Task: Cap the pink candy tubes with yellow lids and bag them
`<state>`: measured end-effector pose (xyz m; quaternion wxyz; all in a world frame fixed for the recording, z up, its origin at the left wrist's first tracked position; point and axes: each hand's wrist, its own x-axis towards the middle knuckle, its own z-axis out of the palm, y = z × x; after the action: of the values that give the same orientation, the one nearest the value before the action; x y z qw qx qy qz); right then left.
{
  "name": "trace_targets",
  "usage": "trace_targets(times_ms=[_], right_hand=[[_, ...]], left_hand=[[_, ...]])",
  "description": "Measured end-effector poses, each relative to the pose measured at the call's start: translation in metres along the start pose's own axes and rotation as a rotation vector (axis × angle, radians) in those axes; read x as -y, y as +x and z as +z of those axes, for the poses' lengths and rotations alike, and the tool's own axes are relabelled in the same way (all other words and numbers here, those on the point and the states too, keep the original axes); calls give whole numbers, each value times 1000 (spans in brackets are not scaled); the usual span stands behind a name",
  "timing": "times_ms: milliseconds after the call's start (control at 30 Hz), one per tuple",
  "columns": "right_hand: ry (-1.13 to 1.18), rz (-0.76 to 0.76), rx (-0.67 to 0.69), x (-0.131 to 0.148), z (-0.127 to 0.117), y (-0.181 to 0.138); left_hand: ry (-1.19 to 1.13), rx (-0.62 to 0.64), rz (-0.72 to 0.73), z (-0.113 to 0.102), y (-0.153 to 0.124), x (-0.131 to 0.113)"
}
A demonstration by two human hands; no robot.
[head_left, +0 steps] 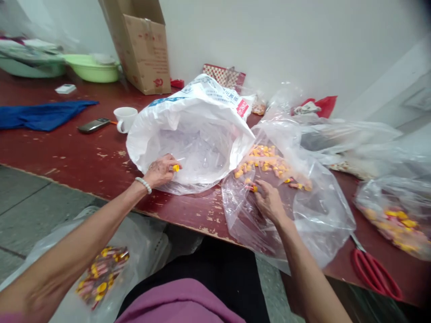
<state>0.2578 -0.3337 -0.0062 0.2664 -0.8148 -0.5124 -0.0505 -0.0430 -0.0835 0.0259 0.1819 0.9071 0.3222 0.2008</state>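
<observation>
The left hand (160,171) is pinching 1 yellow piece (175,168) at the mouth of the white bag (198,130); a loose grip could be dropping it onto the desk (67,148). The right hand (269,202) is closing its fingers on another small piece (253,189) inside the clear bag (319,215), w/ that bag hanging over the desk edge, so pieces could be spilling out.

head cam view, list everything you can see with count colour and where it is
white sack: 1, white, open at table centre
clear bag: 1, clear, right of the sack, holding yellow and pink pieces
yellow piece: 1, in left fingers at the sack mouth
side bag: 1, clear, far right, same pieces inside
floor bag: 1, clear, below the table edge
scissors: 1, red, right table edge
cup: 1, white, left of the sack
phone: 1, dark, beside the cup
blue cloth: 1, left
basins: 2, green, back left
cardboard box: 1, brown, back
table: 1, dark red, chipped
left hand: pinching the yellow piece
right hand: inside the clear bag, on the pieces
</observation>
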Motion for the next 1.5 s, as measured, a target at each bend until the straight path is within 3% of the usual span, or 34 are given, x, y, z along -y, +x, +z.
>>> trace_targets(times_ms=[133, 267, 400, 533, 600, 733, 833, 900, 1067, 1300, 1400, 1500], right_hand=[[-17, -4, 23, 5, 15, 3], [14, 46, -9, 1, 14, 3], [58, 165, -97, -1, 0, -5], [378, 303, -171, 40, -20, -19], [590, 227, -147, 74, -26, -26], [743, -4, -55, 132, -27, -43], [779, -46, 29, 154, -19, -58], [772, -49, -1, 160, -13, -66], [785, 55, -145, 160, -2, -68], [681, 20, -52, 163, -11, -61], [629, -29, 61, 163, -11, -67], [523, -133, 69, 162, -3, -75]], left_hand=[[281, 170, 158, 11, 16, 10], [187, 154, 187, 6, 17, 11], [-178, 22, 139, 0, -2, 0], [-604, 52, -18, 0, -34, -35], [-790, 115, -76, 1, -49, -57], [-1258, 181, -223, 5, -67, -93], [-1583, 153, -354, 12, -74, -106], [-1715, 132, -410, 16, -78, -108], [-1739, 206, -481, 26, -92, -109], [-1620, 422, -405, 33, -109, -123], [-1675, 422, -429, 34, -110, -126], [-1739, 391, -476, 36, -109, -125]])
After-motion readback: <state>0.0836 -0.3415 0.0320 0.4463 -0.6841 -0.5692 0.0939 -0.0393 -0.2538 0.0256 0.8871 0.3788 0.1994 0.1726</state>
